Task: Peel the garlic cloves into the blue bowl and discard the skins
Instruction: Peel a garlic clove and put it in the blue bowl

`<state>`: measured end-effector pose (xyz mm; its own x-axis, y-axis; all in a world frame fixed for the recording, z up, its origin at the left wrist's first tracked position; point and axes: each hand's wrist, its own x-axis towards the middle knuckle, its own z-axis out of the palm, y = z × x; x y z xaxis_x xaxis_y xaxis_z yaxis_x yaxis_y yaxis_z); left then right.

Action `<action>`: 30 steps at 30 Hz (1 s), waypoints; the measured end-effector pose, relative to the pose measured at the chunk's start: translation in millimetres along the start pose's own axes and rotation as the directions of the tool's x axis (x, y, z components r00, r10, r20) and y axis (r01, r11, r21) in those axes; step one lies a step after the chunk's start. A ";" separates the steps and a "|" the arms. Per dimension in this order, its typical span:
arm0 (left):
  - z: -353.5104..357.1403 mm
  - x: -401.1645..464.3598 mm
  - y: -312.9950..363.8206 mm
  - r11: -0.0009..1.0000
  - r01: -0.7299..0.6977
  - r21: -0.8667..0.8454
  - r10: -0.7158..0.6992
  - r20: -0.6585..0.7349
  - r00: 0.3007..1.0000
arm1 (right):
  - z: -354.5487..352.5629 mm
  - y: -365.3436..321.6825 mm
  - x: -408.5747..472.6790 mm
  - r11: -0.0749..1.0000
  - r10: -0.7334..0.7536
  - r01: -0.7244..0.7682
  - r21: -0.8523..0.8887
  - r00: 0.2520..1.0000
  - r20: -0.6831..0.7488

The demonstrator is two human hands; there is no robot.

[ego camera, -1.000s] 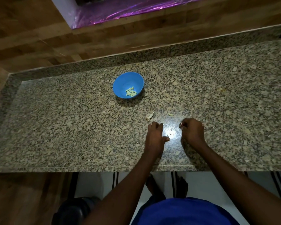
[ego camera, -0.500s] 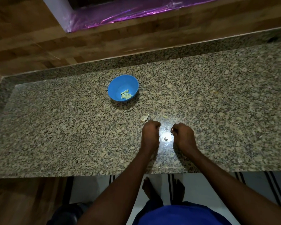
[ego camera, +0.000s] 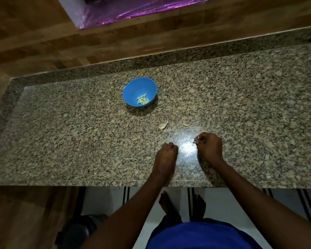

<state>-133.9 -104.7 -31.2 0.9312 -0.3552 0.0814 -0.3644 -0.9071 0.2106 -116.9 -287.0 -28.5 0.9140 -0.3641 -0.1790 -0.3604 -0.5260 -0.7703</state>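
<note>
The two hands have drawn apart: the left hand (ego camera: 166, 152), which a second ago lay flatter with its thumb out toward a small scrap, is now curled into a fist on the bench (ego camera: 61, 141). That scrap no longer shows on the shiny patch. The right hand (ego camera: 209, 146) has lifted slightly, pinching a pale bit (ego camera: 195, 141) at its fingers (ego camera: 200, 141).
</note>
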 end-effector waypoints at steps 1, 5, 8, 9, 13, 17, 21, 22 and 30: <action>-1.2 1.0 -6.8 0.998 0.067 0.005 -0.067 -0.005 0.998 | -1.1 -0.6 -0.3 1.000 0.001 -0.002 0.004 1.000 0.007; -4.4 -7.5 -13.4 0.934 0.276 -0.226 -0.297 -0.063 0.953 | 1.6 -3.9 -5.2 0.992 0.055 -0.064 0.106 0.995 0.087; -20.8 -20.2 2.2 0.487 0.515 -0.706 -0.556 0.204 0.806 | 12.7 -9.0 -17.7 0.912 0.200 -0.267 0.312 0.953 0.228; -26.3 -24.5 3.2 0.254 0.569 -0.782 -0.601 0.333 0.726 | 16.8 -13.5 -23.2 0.877 0.228 -0.319 0.360 0.934 0.273; -45.5 -54.3 -21.3 -0.245 0.543 -0.803 -0.596 0.567 0.569 | 32.1 -44.7 -52.8 0.756 0.283 -0.492 0.431 0.840 0.462; -73.7 -104.2 -58.8 -0.451 0.354 -0.820 -0.599 0.572 0.560 | 64.0 -77.1 -88.2 0.733 0.241 -0.524 0.433 0.796 0.555; -97.0 -174.3 -102.0 -0.578 0.145 -0.803 -0.632 0.553 0.542 | 115.7 -116.1 -139.5 0.761 0.151 -0.519 0.390 0.725 0.672; -102.1 -195.3 -114.9 -0.596 0.093 -0.797 -0.649 0.547 0.529 | 131.8 -126.4 -155.2 0.776 0.134 -0.512 0.368 0.704 0.697; -134.9 -393.7 -234.3 -0.604 -0.207 -0.770 -0.774 0.504 0.382 | 275.5 -193.0 -328.2 0.853 0.063 -0.469 0.230 0.529 0.847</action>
<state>-415.0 278.1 18.9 0.6375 0.4528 -0.6233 0.0283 0.7947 0.6063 -296.0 145.8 10.4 0.6182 0.4252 -0.6611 -0.6932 -0.1014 -0.7135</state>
